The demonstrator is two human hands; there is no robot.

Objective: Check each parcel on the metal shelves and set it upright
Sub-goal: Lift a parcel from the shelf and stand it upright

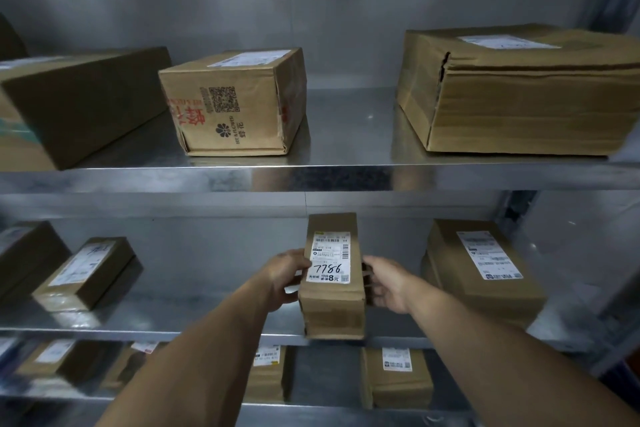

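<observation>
Parcel [331,274] held between left grip [284,274] and right grip [388,284].

Left arm: the bare left forearm [214,340] rises from the lower left of the view, stretched forward and up toward the centre, with the wrist nearly straight.
Left hand: the left hand [285,277] is turned back-up. Its thumb lies at the left edge of the front of a narrow brown cardboard parcel [332,308] with a white label, and its fingers curl against the parcel's left side.
Right arm: the bare right forearm [502,333] comes in from the lower right corner, angled up and leftward.
Right hand: the right hand [388,284] holds the parcel's right side, with its fingers curled round and partly hidden behind it.
Both hands: level with each other, with the parcel gripped between them.
</observation>
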